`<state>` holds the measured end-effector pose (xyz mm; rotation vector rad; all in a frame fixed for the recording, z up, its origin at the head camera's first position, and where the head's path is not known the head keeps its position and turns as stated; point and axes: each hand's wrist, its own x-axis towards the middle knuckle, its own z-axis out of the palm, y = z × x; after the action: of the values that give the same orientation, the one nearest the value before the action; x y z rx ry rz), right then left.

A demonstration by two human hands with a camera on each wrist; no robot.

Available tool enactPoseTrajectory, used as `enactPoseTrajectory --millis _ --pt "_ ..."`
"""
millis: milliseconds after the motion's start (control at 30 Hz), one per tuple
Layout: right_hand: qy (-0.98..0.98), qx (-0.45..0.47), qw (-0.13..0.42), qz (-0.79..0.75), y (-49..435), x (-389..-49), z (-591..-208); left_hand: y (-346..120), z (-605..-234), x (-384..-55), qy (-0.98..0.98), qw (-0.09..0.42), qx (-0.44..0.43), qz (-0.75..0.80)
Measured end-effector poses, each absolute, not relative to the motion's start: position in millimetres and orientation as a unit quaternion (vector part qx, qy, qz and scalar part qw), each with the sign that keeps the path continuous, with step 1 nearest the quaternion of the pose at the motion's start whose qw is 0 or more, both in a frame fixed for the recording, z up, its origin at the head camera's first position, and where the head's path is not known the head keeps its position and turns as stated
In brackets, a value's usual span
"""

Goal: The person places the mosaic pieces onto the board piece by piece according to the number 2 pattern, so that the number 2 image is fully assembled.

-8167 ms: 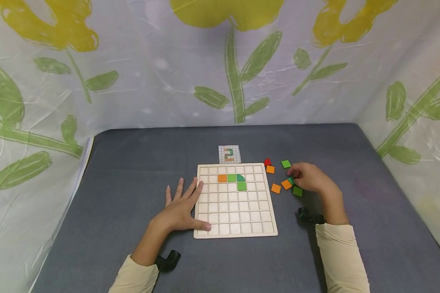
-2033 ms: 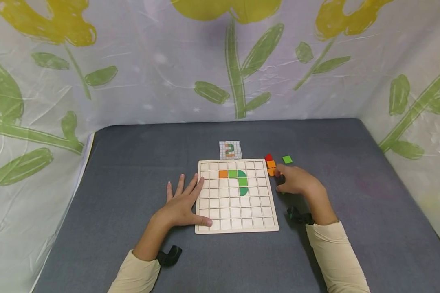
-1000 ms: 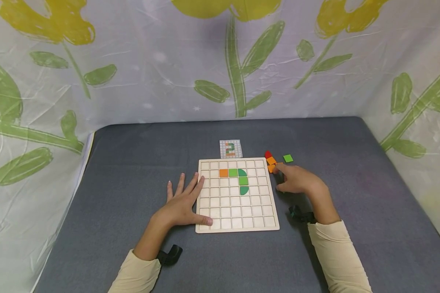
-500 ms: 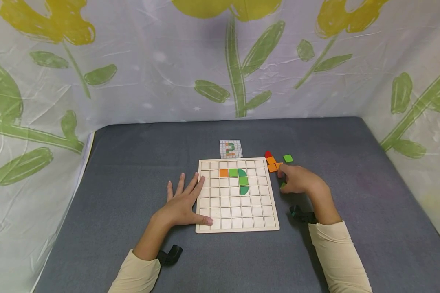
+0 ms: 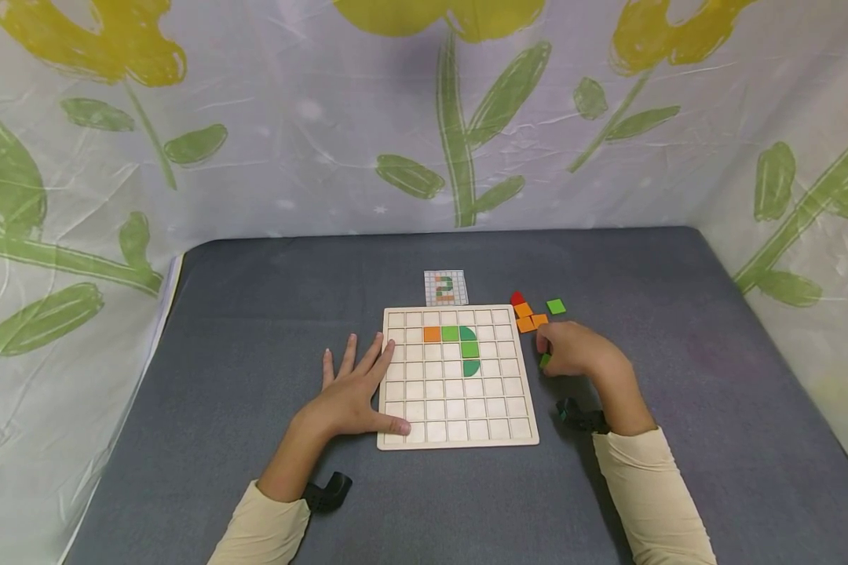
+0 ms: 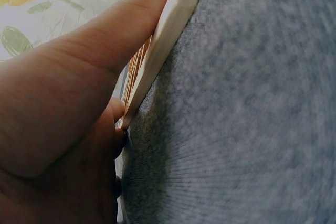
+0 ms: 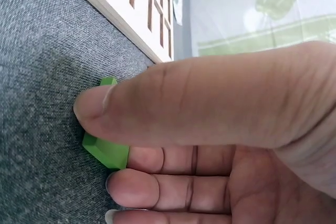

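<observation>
A pale wooden grid board [image 5: 434,390] lies flat, holding an orange square tile [image 5: 432,334], green square tiles [image 5: 469,349] and dark green rounded pieces [image 5: 470,368] in its upper rows. My left hand [image 5: 345,405] rests with spread fingers along the board's left edge; its thumb [image 6: 126,19] lies over the rim in the left wrist view. Right of the board, my right hand [image 5: 581,350] pinches a green tile [image 7: 107,153] between thumb and fingers, low over the cloth. The thumb covers part of that tile in the right wrist view.
Orange tiles [image 5: 524,323] and a red piece [image 5: 517,298] sit by the board's upper right edge. Another green square tile [image 5: 555,306] lies farther right. A small printed pattern card [image 5: 446,288] touches the board's far side. Grey cloth [image 5: 268,314] covers the table; a flowered curtain stands behind.
Since the earliest frame, a rounded dark green piece has appeared on the board below the green square. Orange tiles now sit closer together. My right hand has moved left and now pinches a green tile.
</observation>
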<state>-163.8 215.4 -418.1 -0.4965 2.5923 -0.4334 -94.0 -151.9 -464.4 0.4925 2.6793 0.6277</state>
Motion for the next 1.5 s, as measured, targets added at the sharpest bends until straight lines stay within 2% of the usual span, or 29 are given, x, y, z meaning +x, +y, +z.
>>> enactPoseTrajectory --millis 600,933,1500 --pt "0.941 -0.200 0.205 -0.180 204.7 -160.0 -409.0 -151.7 -463.0 -93.8 0.945 0.171 0.172 0.220" --pt "0.923 -0.257 0.176 -0.226 182.2 -153.0 -411.0 -152.8 -464.1 -93.9 0.943 0.165 0.181 0.226" --pt "0.908 -0.358 0.055 -0.210 136.9 -135.9 -424.0 -152.4 -464.4 -93.0 0.944 0.164 0.180 0.224"
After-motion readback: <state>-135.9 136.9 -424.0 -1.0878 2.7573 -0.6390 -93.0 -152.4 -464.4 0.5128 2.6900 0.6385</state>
